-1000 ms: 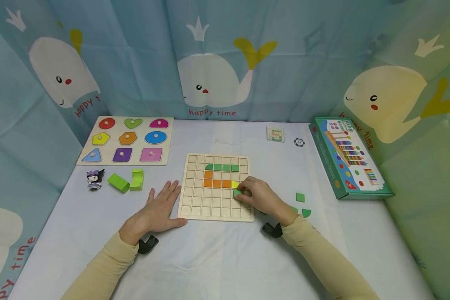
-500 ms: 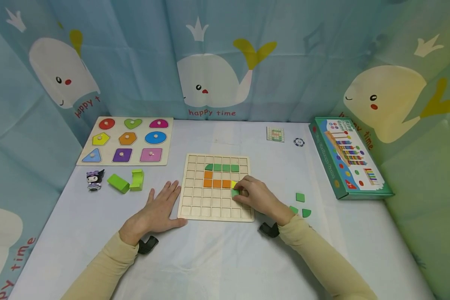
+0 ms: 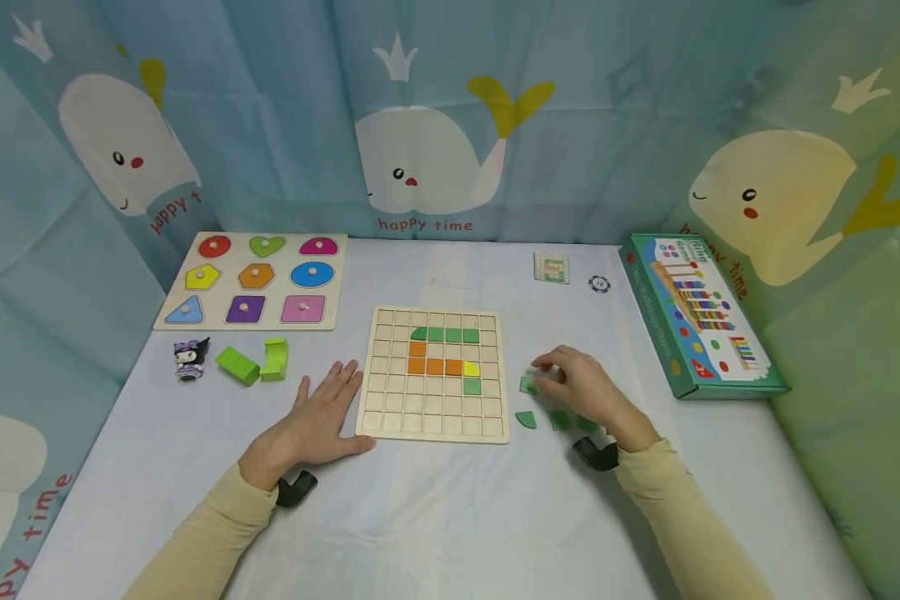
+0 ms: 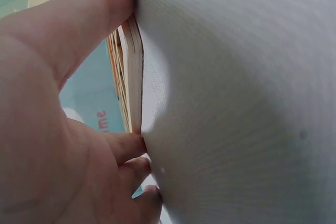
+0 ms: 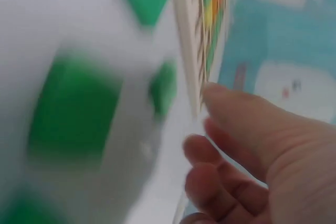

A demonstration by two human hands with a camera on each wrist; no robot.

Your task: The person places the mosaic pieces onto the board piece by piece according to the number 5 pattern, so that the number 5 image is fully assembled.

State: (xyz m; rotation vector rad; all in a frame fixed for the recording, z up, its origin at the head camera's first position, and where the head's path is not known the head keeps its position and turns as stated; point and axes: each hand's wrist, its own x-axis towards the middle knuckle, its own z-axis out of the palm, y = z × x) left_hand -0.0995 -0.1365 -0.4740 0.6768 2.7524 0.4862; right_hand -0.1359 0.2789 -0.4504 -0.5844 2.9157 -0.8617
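Note:
On the table lies a wooden grid board [image 3: 390, 408] with a row of green tiles, an orange group, a yellow tile [image 3: 471, 369] and a green square tile [image 3: 472, 387] beneath it. My left hand [image 3: 318, 421] rests spread on the table at the board's left edge, thumb by its near corner; in the left wrist view the board's side [image 4: 135, 77] shows between thumb and fingers. Right of the board, my right hand [image 3: 581, 385] hovers over loose green tiles, fingers relaxed and holding nothing. A green square [image 3: 527, 385] lies by its fingertips; a green quarter-round tile [image 3: 525, 419] lies nearer.
A shape puzzle board [image 3: 251, 283] stands at the back left, with a small figurine [image 3: 190, 360] and green blocks [image 3: 237, 366] before it. At the back right lie a pattern card [image 3: 551, 267], a round chip [image 3: 599, 284] and a green game box [image 3: 705, 317].
My right hand has let go of the green square tile, which stays on the board under the yellow one, and has moved right over the loose tiles. The left hand has not moved.

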